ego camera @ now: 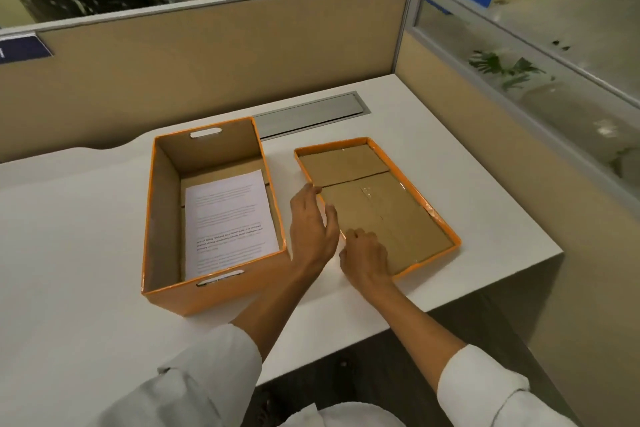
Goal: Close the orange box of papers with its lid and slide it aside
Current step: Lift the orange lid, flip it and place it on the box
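Note:
An open orange box [207,298] stands on the white desk left of centre, with printed white papers [228,218] lying flat inside. Its orange lid [446,218] lies upside down to the right, brown cardboard inside facing up. My left hand [311,225] rests on the lid's left rim, fingers spread, thumb over the edge. My right hand [365,258] sits at the lid's near left corner, fingers curled over the rim. Whether either hand grips the lid firmly is unclear.
The white desk [86,253] ends close to the lid's right side and near edge. A grey cable tray cover [311,114] lies behind the box. Tan partition walls [207,62] enclose the back and right.

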